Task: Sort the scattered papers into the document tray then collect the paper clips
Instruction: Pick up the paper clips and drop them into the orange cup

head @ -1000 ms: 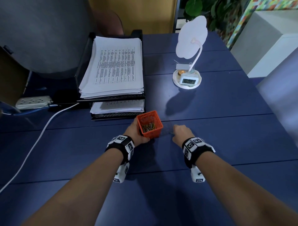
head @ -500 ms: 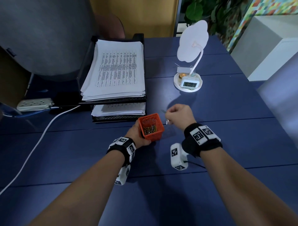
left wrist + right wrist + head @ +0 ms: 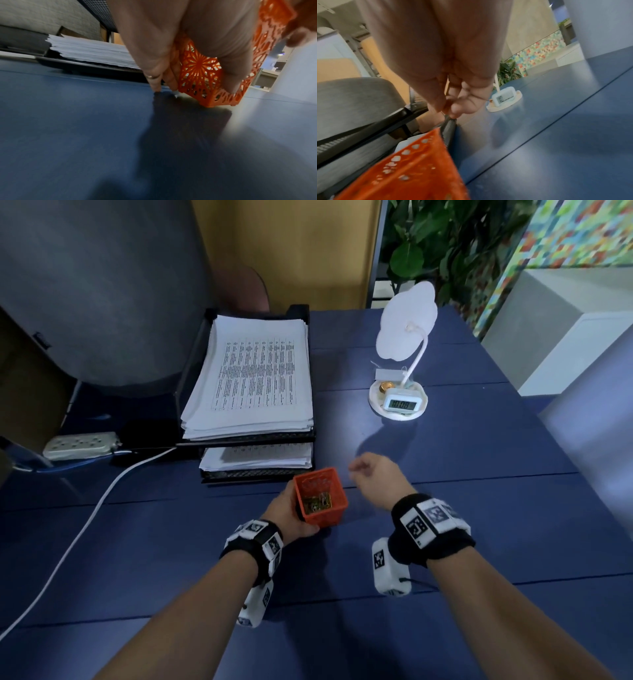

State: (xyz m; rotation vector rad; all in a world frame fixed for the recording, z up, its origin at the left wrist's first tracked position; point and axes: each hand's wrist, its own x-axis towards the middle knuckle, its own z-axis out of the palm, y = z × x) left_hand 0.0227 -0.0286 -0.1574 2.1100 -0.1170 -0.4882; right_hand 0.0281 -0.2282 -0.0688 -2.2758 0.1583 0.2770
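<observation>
A small orange lattice box (image 3: 329, 515) stands on the blue table, with gold paper clips (image 3: 317, 503) lying in its bottom. My left hand (image 3: 291, 513) grips the box from the left side; in the left wrist view its fingers (image 3: 154, 75) reach down to the table beside the box (image 3: 197, 75). My right hand (image 3: 359, 474) hovers just right of the box rim, blurred, fingers curled. In the right wrist view its thumb and fingers (image 3: 448, 108) pinch a thin wire paper clip above the box (image 3: 412, 169). Behind stands the black two-tier document tray (image 3: 246, 437), each tier holding stacked papers (image 3: 253, 378).
A white desk lamp with a small digital clock (image 3: 399, 404) stands at the back right. A power strip (image 3: 80, 445) and its white cable (image 3: 85, 518) lie at the left. A grey chair back (image 3: 102, 285) rises behind the tray.
My right hand rose from the table, where it pinched a paper clip, and came up beside the box rim. My left hand kept its grip on the box.
</observation>
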